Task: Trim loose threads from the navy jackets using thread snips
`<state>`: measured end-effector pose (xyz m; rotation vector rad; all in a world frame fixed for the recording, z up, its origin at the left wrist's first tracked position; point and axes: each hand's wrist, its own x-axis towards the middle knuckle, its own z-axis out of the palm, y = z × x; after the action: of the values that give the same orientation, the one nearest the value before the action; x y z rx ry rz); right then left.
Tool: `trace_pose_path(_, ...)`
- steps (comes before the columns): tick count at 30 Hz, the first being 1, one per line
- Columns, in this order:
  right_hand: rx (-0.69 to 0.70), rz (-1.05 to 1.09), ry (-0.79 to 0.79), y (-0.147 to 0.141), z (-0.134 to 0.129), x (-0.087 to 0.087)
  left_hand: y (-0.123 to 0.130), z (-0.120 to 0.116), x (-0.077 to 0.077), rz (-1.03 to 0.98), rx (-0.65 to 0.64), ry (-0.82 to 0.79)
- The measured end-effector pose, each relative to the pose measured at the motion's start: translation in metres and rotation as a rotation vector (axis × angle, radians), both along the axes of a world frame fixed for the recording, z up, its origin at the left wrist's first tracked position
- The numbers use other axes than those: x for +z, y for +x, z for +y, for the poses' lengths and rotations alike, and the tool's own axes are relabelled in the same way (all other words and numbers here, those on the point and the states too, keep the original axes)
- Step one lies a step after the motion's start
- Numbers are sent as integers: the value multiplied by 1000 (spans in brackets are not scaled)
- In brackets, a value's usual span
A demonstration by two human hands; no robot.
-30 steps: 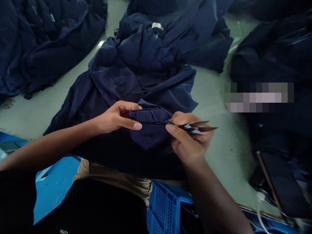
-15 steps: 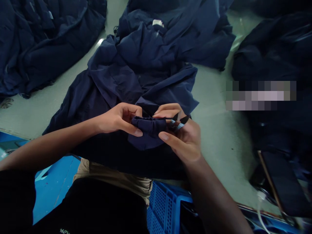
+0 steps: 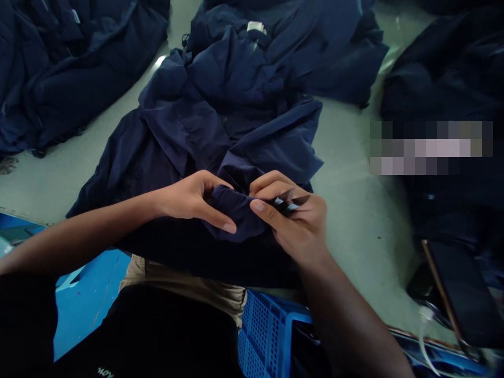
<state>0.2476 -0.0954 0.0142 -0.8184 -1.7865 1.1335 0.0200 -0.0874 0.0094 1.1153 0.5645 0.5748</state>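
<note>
A crumpled navy garment [image 3: 252, 121] lies on the table in front of me, with a white label near its far end. My left hand [image 3: 197, 202] is closed on the gathered hem [image 3: 236, 210] at its near end, thumb on the near side and fingers behind. At the hem's right end my right hand [image 3: 297, 223] pinches the cloth between thumb and fingers. A small pair of thread snips [image 3: 289, 202] is tucked in that same hand, its dark pointed blades sticking out over the fingers. Most of the snips is hidden in the palm.
More navy garments lie at the left [image 3: 79, 73] and in a dark heap at the right [image 3: 441, 84] of the pale green table [image 3: 346, 157]. A phone [image 3: 464, 289] and a white cable [image 3: 423, 336] are at the right edge. Below stands a blue plastic crate [image 3: 262, 328].
My right thumb has come down onto the hem, which it now pinches. The left thumb has slid slightly right and down, and the hem has tilted. The view has shifted a little.
</note>
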Motion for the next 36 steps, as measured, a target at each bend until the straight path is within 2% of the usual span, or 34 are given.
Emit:
trace_pose_path(9, 13, 26, -104, 3, 1, -2, 0, -1, -1, -60, -9, -41)
trace_pose_path(14, 167, 57, -108, 8, 6, -2, -3, 1, 0, -66, -59, -45)
trace_pose_path(19, 332, 183, -342, 14, 7, -1, -7, 4, -1, -98, 17, -74)
trace_pose_path(21, 296, 175, -399, 16, 6, -2, -7, 5, -3, -114, 59, -105)
trace_pose_path(25, 148, 146, -409, 15, 4, -2, -6, 5, -10, -141, 157, -130)
trace_pose_path(30, 12, 179, -449, 6, 1, -4, -5, 1, -12, -104, 169, 20)
trace_pose_path(34, -116, 11, -267, 3, -3, -6, 3, -5, -10, 22, 306, 129)
trace_pose_path(36, -113, -56, -159, 3, -3, -4, 7, -7, -11, 79, 363, 161)
